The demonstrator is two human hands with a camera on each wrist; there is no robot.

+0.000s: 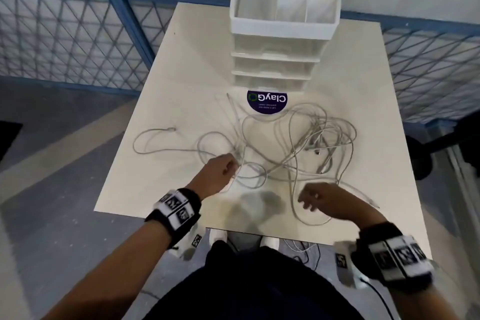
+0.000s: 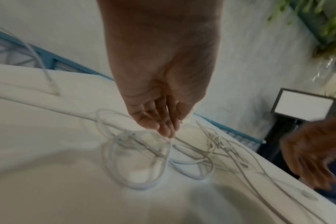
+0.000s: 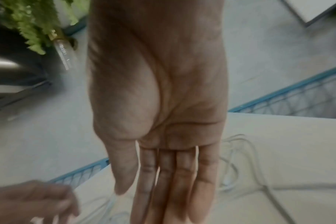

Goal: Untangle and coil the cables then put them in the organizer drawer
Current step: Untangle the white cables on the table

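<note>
A tangle of thin white cables [image 1: 298, 143] lies spread over the middle of the beige table [image 1: 181, 60]. One loose end [image 1: 153, 135] trails off to the left. My left hand [image 1: 233, 166] reaches into the tangle's left side. Its bunched fingertips [image 2: 167, 130] touch the top of a small cable loop [image 2: 136, 159]; a grip is not visible. Near the front edge my right hand [image 1: 309, 200] hovers over a long strand, its fingers [image 3: 163, 189] straight and holding nothing. The white organizer [image 1: 283, 23] stands at the back with all its drawers [image 1: 272, 67] closed.
A round dark sticker [image 1: 267, 101] marks the table just in front of the organizer. Blue mesh fencing [image 1: 65, 34] runs behind and beside the table. More wires [image 1: 301, 247] lie on the floor under the front edge, by my feet.
</note>
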